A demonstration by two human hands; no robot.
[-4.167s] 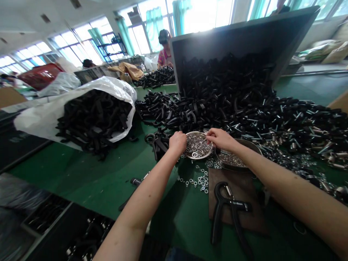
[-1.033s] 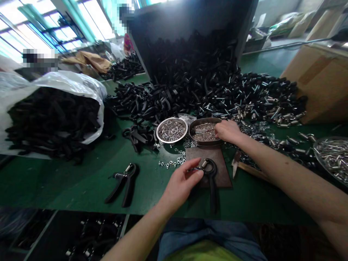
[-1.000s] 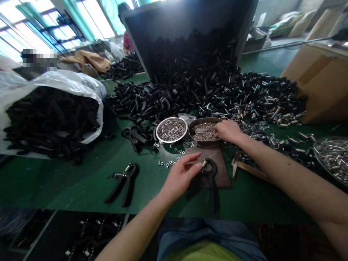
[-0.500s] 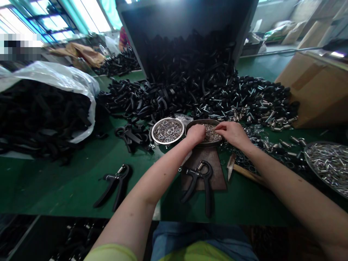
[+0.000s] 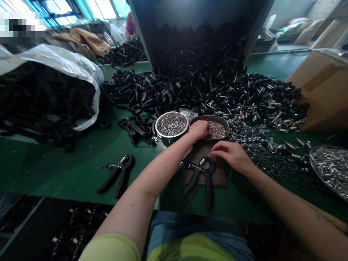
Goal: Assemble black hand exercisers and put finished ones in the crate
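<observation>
My left hand (image 5: 200,129) reaches into a round metal dish (image 5: 223,120) of small silver parts, its fingers curled into the parts. What they hold is hidden. My right hand (image 5: 232,154) hovers just right of a black hand gripper (image 5: 201,175) that lies on a brown board (image 5: 190,177). Its fingers are drawn together in a pinch over the gripper's spring end. A second metal dish (image 5: 171,124) of silver rings sits left of the first one.
Another black hand gripper (image 5: 117,174) lies on the green table (image 5: 67,170) to the left. A big heap of black handles and screws (image 5: 206,83) spills from a tilted bin behind. A white sack (image 5: 46,94), a cardboard box (image 5: 323,90) and a tray of pins (image 5: 330,168) flank me.
My left hand left the gripper on the board and went up into the dish of small parts. My right hand came back from that dish down to the gripper's spring end.
</observation>
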